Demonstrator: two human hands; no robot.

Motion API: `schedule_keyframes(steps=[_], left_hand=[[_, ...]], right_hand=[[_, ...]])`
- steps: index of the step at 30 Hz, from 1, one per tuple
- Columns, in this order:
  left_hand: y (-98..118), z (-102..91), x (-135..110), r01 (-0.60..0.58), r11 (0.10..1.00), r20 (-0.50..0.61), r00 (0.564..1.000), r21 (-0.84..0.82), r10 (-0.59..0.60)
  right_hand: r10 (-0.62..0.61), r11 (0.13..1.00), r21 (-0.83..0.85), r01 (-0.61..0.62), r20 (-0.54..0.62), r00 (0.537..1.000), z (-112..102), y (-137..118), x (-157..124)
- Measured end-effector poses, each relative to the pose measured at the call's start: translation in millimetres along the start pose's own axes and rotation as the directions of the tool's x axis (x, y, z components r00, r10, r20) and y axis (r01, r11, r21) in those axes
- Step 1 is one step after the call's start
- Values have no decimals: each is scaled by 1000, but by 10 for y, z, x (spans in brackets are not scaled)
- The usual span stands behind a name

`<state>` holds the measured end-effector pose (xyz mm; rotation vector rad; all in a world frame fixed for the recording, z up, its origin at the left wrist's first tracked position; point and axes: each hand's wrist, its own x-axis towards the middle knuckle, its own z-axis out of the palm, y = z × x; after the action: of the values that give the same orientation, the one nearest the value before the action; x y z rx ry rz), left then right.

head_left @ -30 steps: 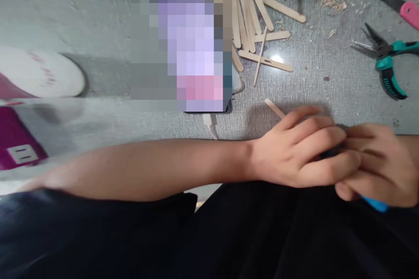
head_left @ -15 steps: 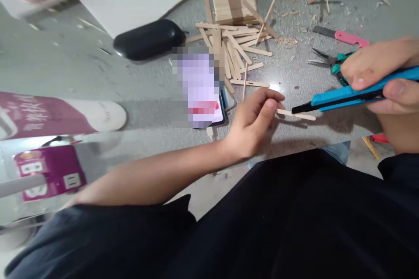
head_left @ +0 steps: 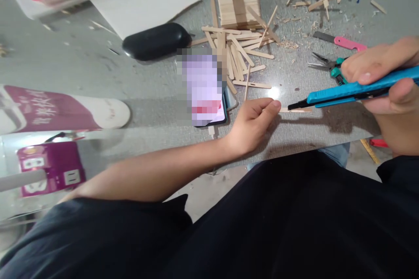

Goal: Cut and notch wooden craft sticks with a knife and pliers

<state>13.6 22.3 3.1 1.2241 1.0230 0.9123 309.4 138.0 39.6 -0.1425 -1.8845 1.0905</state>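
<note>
My left hand (head_left: 253,124) pinches one end of a wooden craft stick (head_left: 303,110) between thumb and fingers, close above the grey table (head_left: 157,96). The stick points right, seen nearly edge-on. In my right hand (head_left: 382,74) is a blue utility knife (head_left: 347,92), its fingers wrapped round the handle. The knife's dark blade end lies at the stick, a little right of my left fingertips. Whether the blade cuts into the wood I cannot tell.
Loose craft sticks (head_left: 237,54) lie beside a banded stick bundle (head_left: 237,2). A phone (head_left: 204,89), a black case (head_left: 157,40) and a cup (head_left: 55,109) stand leftward. Pliers (head_left: 334,67) and a pink-handled folding tool (head_left: 350,43) lie near my right hand. Joined sticks (head_left: 325,2) lie behind.
The stick has turned from its flat face to nearly edge-on, and my left thumb now reaches further over it. The knife tip has shifted slightly left and up. The view has moved a little.
</note>
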Motion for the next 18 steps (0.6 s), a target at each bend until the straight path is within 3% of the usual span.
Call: schedule_keyframes(steps=[2,7,12,15,18], left_hand=[[-20,1,-21,-34,999,-51,998,43,36],[-52,19,-54,-123,991,-141,982,52,129],[-23,63,-69,-143,990,-145,979,0,142],[14,78,-82,-161,987,-155,975,-9,157],[14,89,-86,-170,985,-192,968,-30,162]], right_hand=[[-64,998,-15,64,-16,998,61,-18,15],[-201,976,-123,180,-185,962,242,-38,66],[-304,953,-65,297,-177,936,113,110,107],[-263,964,-23,263,-179,948,58,197,87],[-107,994,-28,103,-286,952,69,225,-8]])
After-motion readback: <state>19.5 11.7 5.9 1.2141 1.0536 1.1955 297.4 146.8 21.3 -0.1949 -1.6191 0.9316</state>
